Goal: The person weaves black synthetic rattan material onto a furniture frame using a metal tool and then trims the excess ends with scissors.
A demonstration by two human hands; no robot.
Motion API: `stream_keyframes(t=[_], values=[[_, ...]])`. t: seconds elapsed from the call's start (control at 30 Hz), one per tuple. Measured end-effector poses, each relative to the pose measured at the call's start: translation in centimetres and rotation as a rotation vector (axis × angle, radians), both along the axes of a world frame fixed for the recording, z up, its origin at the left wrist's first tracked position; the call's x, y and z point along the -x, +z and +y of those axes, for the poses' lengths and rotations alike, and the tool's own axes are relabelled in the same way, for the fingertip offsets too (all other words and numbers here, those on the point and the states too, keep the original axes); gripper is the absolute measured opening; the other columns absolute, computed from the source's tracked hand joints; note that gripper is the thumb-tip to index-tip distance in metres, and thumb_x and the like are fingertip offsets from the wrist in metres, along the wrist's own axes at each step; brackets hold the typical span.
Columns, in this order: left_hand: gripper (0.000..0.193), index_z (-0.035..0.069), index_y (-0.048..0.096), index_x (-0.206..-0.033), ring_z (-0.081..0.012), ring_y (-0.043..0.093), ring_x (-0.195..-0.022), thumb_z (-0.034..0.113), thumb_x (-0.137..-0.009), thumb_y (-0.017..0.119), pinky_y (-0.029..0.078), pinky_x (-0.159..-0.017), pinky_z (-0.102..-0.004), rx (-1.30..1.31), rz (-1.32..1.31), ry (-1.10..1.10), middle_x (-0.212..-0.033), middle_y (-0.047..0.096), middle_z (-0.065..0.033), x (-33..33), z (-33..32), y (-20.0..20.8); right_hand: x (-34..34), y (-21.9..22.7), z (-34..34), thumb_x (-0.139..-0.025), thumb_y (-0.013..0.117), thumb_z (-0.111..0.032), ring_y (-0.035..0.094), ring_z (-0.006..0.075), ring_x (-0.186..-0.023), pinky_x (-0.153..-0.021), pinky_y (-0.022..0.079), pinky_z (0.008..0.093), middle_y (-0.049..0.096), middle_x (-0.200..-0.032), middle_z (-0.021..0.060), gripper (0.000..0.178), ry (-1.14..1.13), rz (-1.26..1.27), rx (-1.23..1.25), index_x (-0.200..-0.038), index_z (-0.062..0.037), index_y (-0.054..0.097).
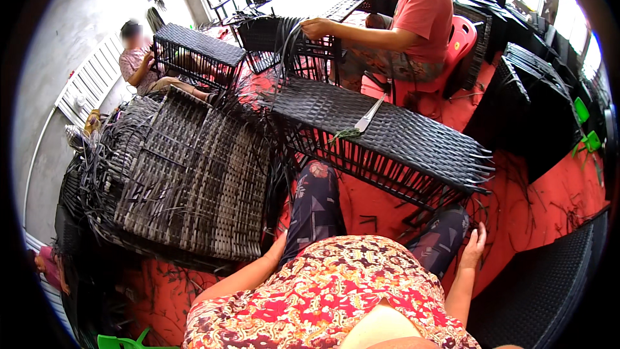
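Note:
In front of my knees stands a long black frame with a woven wicker top [387,119], strand ends sticking out at its right end. On that top lies a pale, pointed metal tool [369,115], perhaps scissors, with green cord at its near end. Beside my right thigh, my right hand [475,245] is open with fingers stretched, apart from the frame and holding nothing I can see. My left hand [281,240] is down by my left thigh, close to a large grey-brown woven panel [194,181]; its fingers are mostly hidden.
A person [416,32] on a red chair [460,45] holds black strands at another frame. Farther left, another person [139,64] sits by a woven piece [200,45]. Dark panels [526,106] stand at right. Strand scraps litter the red floor [516,210].

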State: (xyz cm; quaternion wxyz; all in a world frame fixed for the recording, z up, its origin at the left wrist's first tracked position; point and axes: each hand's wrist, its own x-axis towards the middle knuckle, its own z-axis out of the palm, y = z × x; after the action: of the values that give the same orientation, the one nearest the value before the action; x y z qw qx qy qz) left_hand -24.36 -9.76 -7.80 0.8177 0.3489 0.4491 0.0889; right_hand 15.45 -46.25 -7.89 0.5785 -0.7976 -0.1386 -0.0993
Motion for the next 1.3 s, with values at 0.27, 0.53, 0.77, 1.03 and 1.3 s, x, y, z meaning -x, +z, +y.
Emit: stream_keyframes(t=[0.27, 0.53, 0.77, 1.03, 1.3], values=[[0.064, 0.019, 0.037, -0.134, -0.0403, 0.029, -0.125, 0.036, -0.078, 0.062, 0.028, -0.102, -0.0453, -1.762, 0.346, -0.232, -0.141, 0.023, -0.0212, -5.2, -0.2, 2.1, 0.0, -10.2, -3.0, -0.089, 0.047, -0.038, 0.05, 0.0263, -0.109, -0.093, 0.041, 0.0419, 0.053, -0.116, 0.0134, 0.053, 0.073, 0.98, -0.825, -0.128, -0.0023, 0.038], [0.059, 0.02, 0.046, -0.128, -0.0377, 0.035, -0.122, 0.036, -0.075, 0.064, 0.032, -0.1, -0.0441, -1.69, 0.304, -0.104, -0.139, 0.028, -0.0176, -4.8, 0.0, 2.1, -2.3, -10.7, -1.5, -0.09, 0.046, -0.038, 0.052, 0.0268, -0.107, -0.092, 0.042, 0.042, 0.054, -0.115, 0.0137, 0.051, -0.015, 0.784, -0.457, -0.126, -0.0023, 0.04], [0.058, 0.017, 0.047, -0.127, -0.0368, 0.034, -0.123, 0.034, -0.075, 0.064, 0.031, -0.1, -0.0428, -1.671, 0.307, -0.082, -0.139, 0.028, -0.0175, -4.5, 0.0, 2.0, -2.6, -11.4, -2.5, -0.09, 0.045, -0.037, 0.053, 0.0272, -0.106, -0.091, 0.043, 0.042, 0.055, -0.114, 0.014, 0.05, -0.064, 0.64, -0.222, -0.125, -0.0022, 0.041], [0.058, 0.02, 0.048, -0.127, -0.0377, 0.035, -0.121, 0.036, -0.073, 0.064, 0.031, -0.099, -0.0461, -1.669, 0.275, -0.037, -0.139, 0.029, -0.0158, -4.7, 0.0, 1.9, -2.6, -12.7, -4.2, -0.09, 0.044, -0.036, 0.054, 0.0277, -0.105, -0.091, 0.043, 0.0421, 0.056, -0.113, 0.0143, 0.048, -0.091, 0.562, -0.096, -0.124, -0.0022, 0.043], [0.058, 0.019, 0.047, -0.127, -0.0384, 0.035, -0.121, 0.035, -0.073, 0.064, 0.031, -0.099, -0.0455, -1.682, 0.243, -0.046, -0.138, 0.03, -0.018, -4.9, 0.1, 2.1, 0.2, -6.8, -3.4, -0.089, 0.036, -0.027, 0.055, 0.0282, -0.105, -0.091, 0.045, 0.0416, 0.058, -0.111, 0.0135, 0.04, 0.051, 0.867, -0.757, -0.114, -0.0008, 0.054]])
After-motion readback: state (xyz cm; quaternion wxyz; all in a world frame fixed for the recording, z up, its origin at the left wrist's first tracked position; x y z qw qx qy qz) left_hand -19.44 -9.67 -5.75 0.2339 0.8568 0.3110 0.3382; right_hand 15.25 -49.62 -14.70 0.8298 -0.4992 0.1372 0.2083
